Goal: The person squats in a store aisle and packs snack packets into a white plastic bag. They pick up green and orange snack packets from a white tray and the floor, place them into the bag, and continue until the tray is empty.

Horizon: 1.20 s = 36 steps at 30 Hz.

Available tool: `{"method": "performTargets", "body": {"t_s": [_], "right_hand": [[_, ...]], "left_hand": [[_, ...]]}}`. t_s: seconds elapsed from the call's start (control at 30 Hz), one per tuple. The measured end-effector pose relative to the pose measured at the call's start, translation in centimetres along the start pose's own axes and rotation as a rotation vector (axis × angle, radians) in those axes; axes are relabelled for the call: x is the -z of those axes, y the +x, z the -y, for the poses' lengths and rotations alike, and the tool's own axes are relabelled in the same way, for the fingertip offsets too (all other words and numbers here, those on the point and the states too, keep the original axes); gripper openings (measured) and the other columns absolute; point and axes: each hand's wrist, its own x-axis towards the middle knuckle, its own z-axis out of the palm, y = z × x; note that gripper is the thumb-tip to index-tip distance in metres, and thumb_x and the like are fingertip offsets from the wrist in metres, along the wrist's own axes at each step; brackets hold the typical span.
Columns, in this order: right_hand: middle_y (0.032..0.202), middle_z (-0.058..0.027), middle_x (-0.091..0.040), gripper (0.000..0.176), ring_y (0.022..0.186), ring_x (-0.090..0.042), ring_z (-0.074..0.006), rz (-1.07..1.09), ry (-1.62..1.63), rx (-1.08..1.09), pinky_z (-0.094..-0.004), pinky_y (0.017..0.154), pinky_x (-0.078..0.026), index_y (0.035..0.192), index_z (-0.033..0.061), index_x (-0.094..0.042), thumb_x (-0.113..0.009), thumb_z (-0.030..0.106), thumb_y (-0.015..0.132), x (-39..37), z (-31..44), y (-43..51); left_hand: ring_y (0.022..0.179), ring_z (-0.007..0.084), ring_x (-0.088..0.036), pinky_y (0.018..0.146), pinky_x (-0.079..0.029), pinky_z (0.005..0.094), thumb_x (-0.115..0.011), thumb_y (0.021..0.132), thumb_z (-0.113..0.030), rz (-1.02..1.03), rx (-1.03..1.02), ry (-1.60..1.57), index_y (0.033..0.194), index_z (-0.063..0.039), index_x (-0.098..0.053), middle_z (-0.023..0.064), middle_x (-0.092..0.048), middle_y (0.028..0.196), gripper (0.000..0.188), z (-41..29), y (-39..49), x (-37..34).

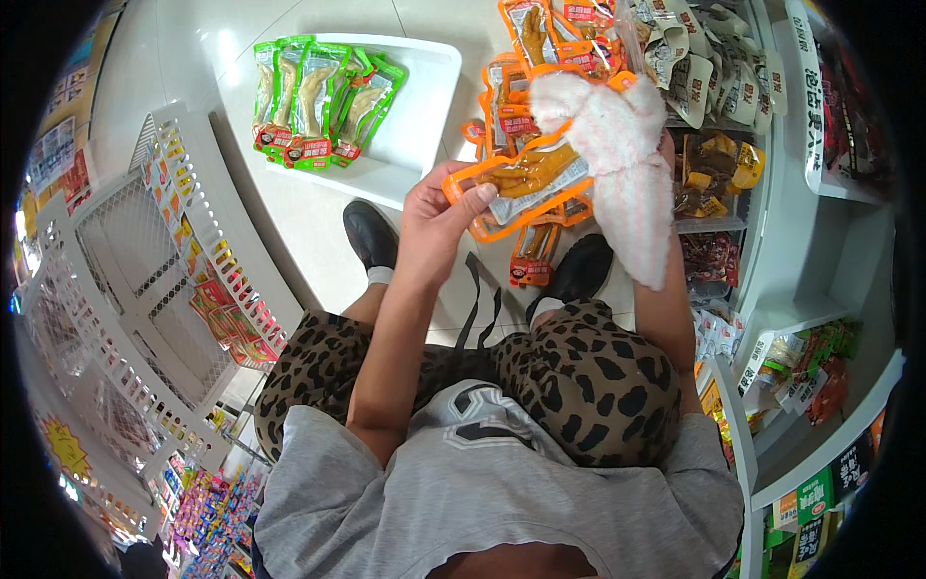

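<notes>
My left hand [438,213] pinches one end of an orange-edged clear packet [532,174], thumb on top, with a brown chicken foot inside. The packet is tilted above the floor. A fluffy white cloth [622,137] with pale pink stripes drapes over my right hand [667,152] and meets the packet's other end. Most of my right hand is hidden by the cloth. Below and beyond lie several similar orange packets [532,250] in a pile on the floor. A white plastic bin [427,79] stands to the left, holding several green-edged packets [315,90] of pale chicken feet.
White shelving [759,239] with bagged snacks runs along the right. White-labelled packets [694,72] fill its upper section. A white rack with slotted edges [217,246] stands at left, near my black shoe [370,231]. Another black shoe [582,264] is beside the orange packets.
</notes>
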Motion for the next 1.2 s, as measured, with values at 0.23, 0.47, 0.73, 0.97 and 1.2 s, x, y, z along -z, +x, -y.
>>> {"method": "performTargets", "body": {"t_s": [0.23, 0.47, 0.73, 0.97, 1.2], "right_hand": [[0.072, -0.0079, -0.057, 0.024, 0.069, -0.053, -0.0301, 0.103, -1.999, 0.677, -0.0395, 0.059, -0.041, 0.08, 0.0149, -0.06, -0.07, 0.035, 0.072, -2.1, -1.0, -0.2], [0.092, -0.0096, -0.051, 0.077, 0.089, -0.054, -0.0219, -0.088, -1.754, 0.283, -0.0391, 0.078, -0.044, 0.104, 0.0041, -0.048, -0.088, 0.024, 0.041, -8.2, 1.5, -3.2], [0.119, -0.008, -0.054, 0.05, 0.107, -0.053, -0.017, -0.003, -0.52, -0.185, -0.0328, 0.093, -0.043, 0.123, 0.002, -0.049, -0.07, 0.019, 0.081, -4.4, -3.4, -4.1], [0.103, -0.0044, -0.064, 0.02, 0.094, -0.061, -0.0116, -0.224, -0.343, -0.235, -0.0282, 0.084, -0.051, 0.11, 0.0031, -0.059, -0.054, 0.017, 0.096, -5.8, -2.3, -4.5], [0.094, -0.0024, -0.06, 0.017, 0.084, -0.059, -0.0098, -0.358, -0.224, 0.145, -0.0237, 0.076, -0.05, 0.097, 0.007, -0.056, -0.048, 0.022, 0.098, -3.3, 2.4, -1.3]], "left_hand": [[0.123, 0.0252, -0.05, 0.104, -0.039, 0.0365, -0.05, 0.096, -0.014, 0.018, -0.134, -0.223, 0.134, 0.0, -0.035, 0.0144, -0.045, 0.135, 0.044, 4.3, -1.8, -6.1], [0.107, 0.0171, -0.056, 0.096, -0.045, 0.0362, -0.047, 0.1, -0.024, -0.211, -0.298, -0.399, 0.123, -0.003, -0.047, 0.0088, -0.058, 0.116, 0.031, -0.6, 1.1, -3.5], [0.105, 0.0241, -0.059, 0.091, -0.046, 0.0351, -0.047, 0.097, -0.016, -0.1, 0.129, 0.163, 0.121, 0.0, -0.049, 0.0143, -0.06, 0.117, 0.029, 0.7, 0.7, -3.8], [0.078, 0.0423, -0.06, 0.071, -0.048, 0.0442, -0.051, 0.091, -0.014, 0.245, -0.091, 0.88, 0.101, -0.002, -0.059, 0.0228, -0.062, 0.081, 0.017, 2.0, -1.7, -2.0], [0.06, 0.0229, -0.057, 0.059, -0.046, 0.0361, -0.06, 0.092, -0.02, -0.024, -0.189, 0.901, 0.098, -0.001, -0.062, 0.0105, -0.061, 0.07, 0.019, -1.9, -1.6, 4.6]]}}
